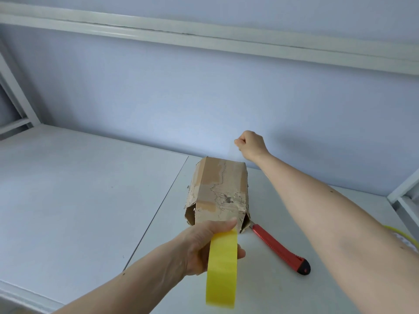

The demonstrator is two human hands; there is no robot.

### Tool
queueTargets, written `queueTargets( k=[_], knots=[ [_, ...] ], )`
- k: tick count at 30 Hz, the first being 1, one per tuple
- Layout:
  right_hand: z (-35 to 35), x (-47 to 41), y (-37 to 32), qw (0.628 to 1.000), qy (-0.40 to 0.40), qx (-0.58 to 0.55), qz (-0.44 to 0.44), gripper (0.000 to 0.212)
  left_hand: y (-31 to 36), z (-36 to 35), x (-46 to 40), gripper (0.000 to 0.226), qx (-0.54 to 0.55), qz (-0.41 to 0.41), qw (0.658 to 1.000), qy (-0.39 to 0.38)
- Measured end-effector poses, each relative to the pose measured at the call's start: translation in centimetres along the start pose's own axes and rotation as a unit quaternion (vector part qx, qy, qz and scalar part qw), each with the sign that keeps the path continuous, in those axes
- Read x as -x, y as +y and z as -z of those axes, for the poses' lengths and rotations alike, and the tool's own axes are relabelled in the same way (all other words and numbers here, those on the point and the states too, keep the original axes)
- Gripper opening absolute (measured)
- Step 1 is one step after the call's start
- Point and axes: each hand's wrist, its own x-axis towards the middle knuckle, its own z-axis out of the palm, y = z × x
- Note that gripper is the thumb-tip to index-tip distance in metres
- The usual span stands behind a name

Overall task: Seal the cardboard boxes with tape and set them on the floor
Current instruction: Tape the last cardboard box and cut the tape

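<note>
We count one box [218, 193], one tape roll [222, 268], one knife [280, 248] and our two hands. The box is brown cardboard, lying on its side on the white tabletop [79, 189], its skin torn and peeled, the near end open and ragged. Our left hand [204, 248] grips the yellow roll just before that end, fingers curled round it. Our right hand [250, 143] is raised beyond the box, fingers pinched together; we cannot tell whether they hold tape. The red knife lies right of the box, its tip touching it. A yellow cable [405, 237] shows at the right edge.
</note>
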Motion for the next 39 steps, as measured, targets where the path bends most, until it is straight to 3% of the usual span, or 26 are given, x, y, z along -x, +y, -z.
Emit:
queueTargets(
  k=[16, 19, 24, 27, 30, 35, 39],
  knots=[
    [-3.3, -1.4, 2.4, 0.994, -0.028, -0.003, -0.104, 0.025, 0.8, -0.5, -3.1, 0.049, 0.024, 0.024, 0.999, 0.006],
    [-2.8, -1.2, 1.8, 0.988, -0.008, 0.056, -0.143, 0.050, 0.8, -0.5, -3.1, 0.048, 0.021, 0.028, 0.999, -0.003],
    [-2.6, -1.3, 1.1, 0.992, 0.030, 0.008, -0.118, 0.042, 0.9, -0.5, -3.0, 0.047, 0.027, 0.029, 0.999, -0.005],
    [-1.9, 0.1, -0.3, 0.998, 0.046, 0.009, -0.048, 0.040, 0.8, -0.5, -3.1, 0.044, 0.031, 0.026, 0.999, -0.003],
    [-2.5, 2.6, -1.4, 0.996, -0.016, 0.087, 0.016, 0.049, 0.8, -0.7, -3.1, 0.039, 0.036, 0.026, 0.999, -0.007],
    [-3.8, 3.9, -1.2, 0.980, -0.139, 0.141, -0.006, 0.061, 1.0, -0.8, -2.9, 0.040, 0.037, 0.027, 0.999, -0.010],
    [-2.1, 4.5, -2.2, 0.975, -0.132, 0.178, -0.004, 0.071, 1.5, -0.7, -3.0, 0.037, 0.034, 0.021, 0.999, -0.009]
  ],
)
